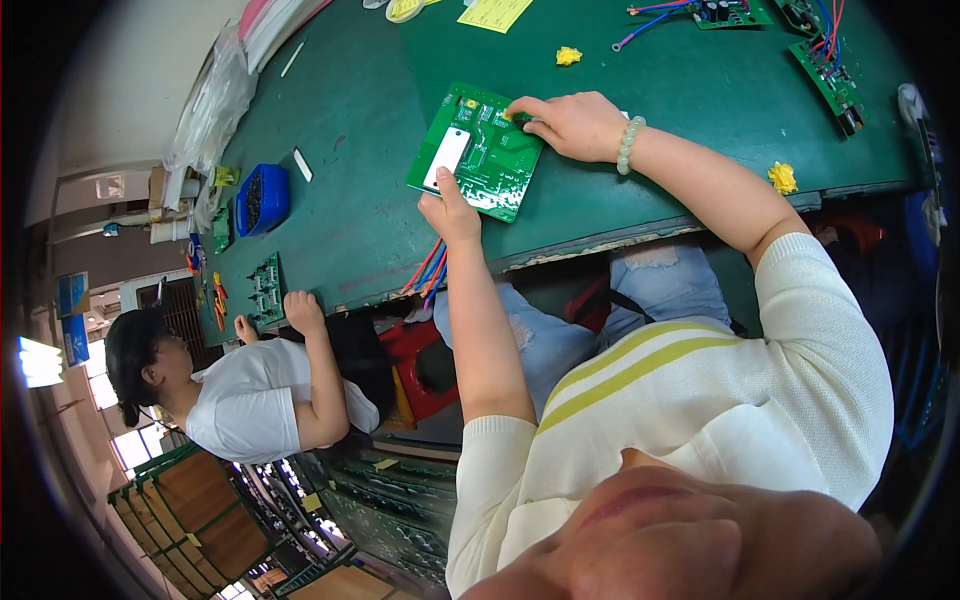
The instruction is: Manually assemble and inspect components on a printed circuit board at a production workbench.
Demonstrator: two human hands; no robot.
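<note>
A green circuit board (493,160) is held tilted over the green workbench, with a white rectangular piece (446,158) on its left part and a small yellow square (470,104) near its top corner. My left hand (452,208) grips the board's near left edge, thumb on top. At the board's far right corner my right hand (578,125) has its thumb and index finger bent together. A bit of yellow shows by those fingertips; what they pinch is too small to make out. Red and blue wires (430,272) hang below the board at the bench edge.
Crumpled yellow pieces (568,56) lie on the green workbench (360,130). Wired circuit boards (830,85) are at the far right. On the left stands a blue bin (262,199) of small dark parts. A co-worker (255,385) sits left beside another board (265,290).
</note>
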